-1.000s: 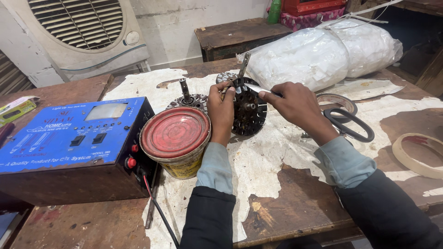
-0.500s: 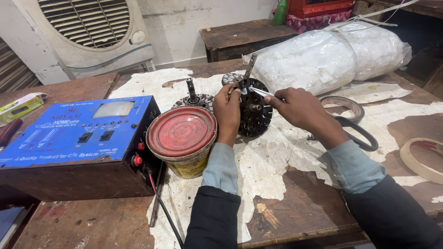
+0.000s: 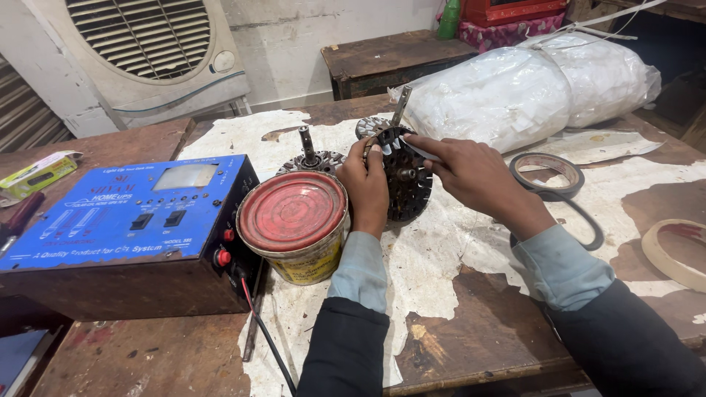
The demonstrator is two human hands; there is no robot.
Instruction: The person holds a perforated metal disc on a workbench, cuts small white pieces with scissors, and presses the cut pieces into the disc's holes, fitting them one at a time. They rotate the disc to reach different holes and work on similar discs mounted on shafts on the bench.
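Note:
A dark round slotted motor core (image 3: 409, 182) stands tilted on the workbench, with a metal shaft (image 3: 399, 107) sticking up behind it. My left hand (image 3: 365, 185) grips its left rim, thumb on the top edge. My right hand (image 3: 476, 176) reaches in from the right and pinches a thin white paper strip (image 3: 421, 149) at the core's upper slots. A second rotor part with an upright shaft (image 3: 309, 157) lies just behind a tin with a red lid (image 3: 294, 220), which stands left of my left hand.
A blue electrical box (image 3: 125, 228) with switches, red knobs and a cable sits at the left. A large white plastic-wrapped bundle (image 3: 529, 84) lies behind. Tape rolls (image 3: 546, 172), a black ring (image 3: 588, 228) and a tan ring (image 3: 673, 254) lie at right. An air cooler (image 3: 147, 51) stands at the back left.
Both hands have stayed on the core; the right hand's fingers shifted slightly along its top edge with the white strip. The camera view moved a little nearer.

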